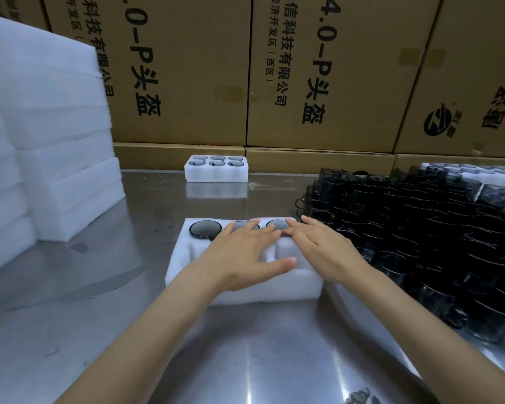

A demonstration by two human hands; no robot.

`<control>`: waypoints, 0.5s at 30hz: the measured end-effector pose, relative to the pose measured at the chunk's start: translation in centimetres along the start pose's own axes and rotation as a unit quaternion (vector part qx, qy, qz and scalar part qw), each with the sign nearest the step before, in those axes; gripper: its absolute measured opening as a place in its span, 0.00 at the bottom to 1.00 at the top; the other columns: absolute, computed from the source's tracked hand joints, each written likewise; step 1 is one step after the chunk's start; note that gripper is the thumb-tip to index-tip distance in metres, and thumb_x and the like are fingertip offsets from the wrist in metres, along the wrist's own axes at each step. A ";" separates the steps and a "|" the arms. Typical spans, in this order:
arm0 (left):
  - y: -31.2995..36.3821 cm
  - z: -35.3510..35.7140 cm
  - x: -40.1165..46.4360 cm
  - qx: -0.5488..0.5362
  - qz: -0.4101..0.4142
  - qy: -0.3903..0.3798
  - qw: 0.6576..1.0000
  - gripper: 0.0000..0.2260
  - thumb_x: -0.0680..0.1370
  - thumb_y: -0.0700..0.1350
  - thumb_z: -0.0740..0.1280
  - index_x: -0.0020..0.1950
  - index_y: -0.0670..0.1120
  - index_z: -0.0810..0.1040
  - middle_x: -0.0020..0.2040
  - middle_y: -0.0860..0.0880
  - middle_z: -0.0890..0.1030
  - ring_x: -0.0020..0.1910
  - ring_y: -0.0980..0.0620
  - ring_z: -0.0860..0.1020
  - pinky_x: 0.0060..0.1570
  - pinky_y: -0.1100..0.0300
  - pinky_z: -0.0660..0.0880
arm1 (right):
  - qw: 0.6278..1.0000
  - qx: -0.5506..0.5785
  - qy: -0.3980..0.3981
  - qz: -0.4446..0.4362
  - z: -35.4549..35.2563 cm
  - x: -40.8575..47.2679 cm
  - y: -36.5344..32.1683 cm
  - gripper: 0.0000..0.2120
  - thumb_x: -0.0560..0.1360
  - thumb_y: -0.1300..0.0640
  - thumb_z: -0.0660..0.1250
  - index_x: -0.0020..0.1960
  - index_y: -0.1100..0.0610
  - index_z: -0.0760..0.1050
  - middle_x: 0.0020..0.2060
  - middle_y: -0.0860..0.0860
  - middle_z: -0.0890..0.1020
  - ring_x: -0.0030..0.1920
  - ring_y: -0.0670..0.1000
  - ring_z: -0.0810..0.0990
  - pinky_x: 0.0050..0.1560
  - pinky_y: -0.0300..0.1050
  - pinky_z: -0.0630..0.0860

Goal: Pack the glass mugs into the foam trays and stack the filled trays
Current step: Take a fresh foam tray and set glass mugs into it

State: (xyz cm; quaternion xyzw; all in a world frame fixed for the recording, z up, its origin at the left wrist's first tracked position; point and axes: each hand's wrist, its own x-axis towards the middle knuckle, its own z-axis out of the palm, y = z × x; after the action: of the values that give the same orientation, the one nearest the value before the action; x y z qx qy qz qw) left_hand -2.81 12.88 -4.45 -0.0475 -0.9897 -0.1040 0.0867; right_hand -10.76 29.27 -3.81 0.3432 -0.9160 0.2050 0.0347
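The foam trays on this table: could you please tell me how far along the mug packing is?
Done: the far foam tray by the cartons holds six mugs. In hand: the near foam tray has its back row of three filled; the left hand and right hand lie flat over it. Left: its front row, the loose glass mugs heaped at right, and all stacking.

Cardboard boxes (187,68) stacked before me, printed sideways in black "4.0-P头盔", smaller "信科技有限公司" and "经济开发区(西区)" beside it, a round striped logo on the right-hand box (461,83), its other characters unreadable to me
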 end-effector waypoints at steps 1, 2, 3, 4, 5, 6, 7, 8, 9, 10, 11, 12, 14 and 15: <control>0.1 0.0 0.0 0.001 -0.001 -0.002 1.000 0.33 0.74 0.71 0.51 0.75 0.57 0.58 0.76 0.58 0.57 0.76 0.57 0.49 0.73 0.51 0.43 | 1.000 0.000 0.002 -0.001 0.0 0.0 -0.1 0.20 0.82 0.51 0.46 0.67 0.40 0.70 0.73 0.35 0.61 0.74 0.39 0.52 0.68 0.45 0.57; 0.1 0.0 -0.2 0.004 -0.002 -0.002 1.000 0.32 0.75 0.70 0.51 0.76 0.57 0.57 0.77 0.59 0.57 0.76 0.57 0.48 0.73 0.51 0.43 | 1.000 0.003 0.004 -0.004 0.0 -0.1 -0.2 0.20 0.82 0.51 0.46 0.68 0.41 0.69 0.73 0.36 0.61 0.74 0.40 0.53 0.69 0.45 0.56; 0.2 0.1 -0.3 0.008 -0.002 0.001 1.000 0.32 0.75 0.70 0.51 0.76 0.57 0.56 0.77 0.59 0.56 0.76 0.58 0.48 0.73 0.52 0.42 | 1.000 0.004 0.003 -0.008 0.1 -0.2 -0.2 0.20 0.82 0.52 0.46 0.69 0.42 0.69 0.73 0.37 0.61 0.74 0.40 0.53 0.69 0.44 0.55; 0.3 0.2 -0.5 0.014 -0.001 0.009 1.000 0.32 0.75 0.69 0.50 0.76 0.56 0.56 0.77 0.58 0.56 0.76 0.58 0.48 0.73 0.52 0.42 | 1.000 0.002 0.005 -0.012 0.3 -0.3 -0.2 0.21 0.82 0.52 0.46 0.70 0.43 0.68 0.74 0.38 0.61 0.75 0.41 0.53 0.70 0.44 0.54; 0.4 0.3 -0.6 0.021 0.003 0.024 0.999 0.32 0.76 0.69 0.49 0.76 0.55 0.57 0.76 0.58 0.58 0.76 0.58 0.49 0.73 0.52 0.42 | 1.000 0.000 0.017 -0.013 0.5 -0.4 -0.2 0.21 0.82 0.52 0.47 0.71 0.45 0.67 0.74 0.40 0.62 0.75 0.42 0.53 0.71 0.45 0.54; 0.5 0.3 -0.8 0.028 0.010 0.050 0.998 0.32 0.76 0.69 0.49 0.75 0.54 0.60 0.75 0.57 0.61 0.76 0.57 0.52 0.73 0.52 0.44 | 0.999 0.002 0.048 -0.011 0.6 -0.6 -0.1 0.20 0.82 0.53 0.48 0.71 0.47 0.68 0.73 0.42 0.65 0.74 0.44 0.56 0.72 0.46 0.55; 0.7 0.2 -1.1 0.035 0.021 0.088 0.995 0.32 0.75 0.68 0.49 0.74 0.53 0.64 0.73 0.57 0.65 0.75 0.56 0.56 0.74 0.52 0.47 | 0.995 0.005 0.102 -0.011 0.7 -0.8 -0.1 0.19 0.81 0.53 0.51 0.69 0.49 0.71 0.70 0.44 0.70 0.73 0.47 0.61 0.71 0.47 0.58; 0.8 0.0 -1.4 0.041 0.037 0.132 0.990 0.30 0.75 0.66 0.50 0.71 0.52 0.69 0.70 0.56 0.71 0.72 0.54 0.63 0.72 0.52 0.53 | 0.986 -0.003 0.168 -0.015 0.6 -1.0 -0.1 0.17 0.80 0.54 0.55 0.66 0.51 0.74 0.65 0.47 0.76 0.69 0.50 0.67 0.68 0.48 0.62; 1.0 -0.2 -1.7 0.048 0.063 0.176 0.981 0.28 0.75 0.64 0.51 0.66 0.50 0.75 0.64 0.54 0.77 0.67 0.52 0.70 0.68 0.52 0.60 | 0.973 -0.026 0.229 -0.016 0.5 -1.3 0.1 0.14 0.79 0.55 0.58 0.61 0.53 0.77 0.58 0.48 0.81 0.64 0.52 0.71 0.63 0.49 0.65; 1.1 -0.3 -2.0 0.055 0.093 0.213 0.971 0.24 0.76 0.60 0.54 0.60 0.48 0.79 0.57 0.52 0.80 0.60 0.50 0.76 0.62 0.52 0.66 | 0.961 -0.059 0.270 -0.006 0.3 -1.4 0.3 0.12 0.77 0.55 0.61 0.57 0.53 0.79 0.52 0.49 0.82 0.59 0.54 0.74 0.58 0.49 0.66; 1.2 -0.3 -2.3 0.062 0.117 0.241 0.961 0.21 0.76 0.57 0.56 0.55 0.46 0.81 0.52 0.51 0.82 0.53 0.48 0.78 0.56 0.53 0.69 | 0.953 -0.091 0.288 0.016 0.0 -1.5 0.7 0.11 0.76 0.55 0.62 0.55 0.53 0.80 0.49 0.48 0.83 0.55 0.54 0.74 0.55 0.49 0.65; 1.2 -0.3 -2.5 0.066 0.128 0.259 0.955 0.18 0.76 0.55 0.58 0.52 0.45 0.81 0.48 0.50 0.82 0.49 0.47 0.79 0.51 0.53 0.71 | 0.949 -0.118 0.288 0.044 -0.4 -1.6 1.2 0.11 0.76 0.54 0.62 0.54 0.53 0.79 0.48 0.48 0.83 0.54 0.54 0.74 0.53 0.49 0.65; 1.2 -0.4 -2.9 0.062 0.123 0.277 0.951 0.16 0.76 0.52 0.59 0.50 0.44 0.82 0.46 0.50 0.82 0.46 0.47 0.80 0.47 0.54 0.73 | 0.947 -0.159 0.261 0.102 -1.0 -1.7 2.2 0.11 0.76 0.49 0.60 0.52 0.51 0.78 0.47 0.47 0.81 0.52 0.53 0.72 0.50 0.48 0.64; 1.1 -0.4 -3.1 0.054 0.115 0.284 0.950 0.16 0.76 0.52 0.59 0.49 0.44 0.82 0.45 0.50 0.82 0.45 0.47 0.80 0.47 0.54 0.74 | 0.947 -0.175 0.238 0.125 -1.3 -1.8 2.6 0.12 0.75 0.46 0.60 0.51 0.51 0.78 0.47 0.47 0.80 0.53 0.53 0.71 0.50 0.48 0.64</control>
State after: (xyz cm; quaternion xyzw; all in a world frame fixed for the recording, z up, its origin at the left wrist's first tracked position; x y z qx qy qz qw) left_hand 0.45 13.67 -4.41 -0.1250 -0.9161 -0.0492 0.3778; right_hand -11.16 32.66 -3.88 0.1557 -0.9379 0.1203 0.2857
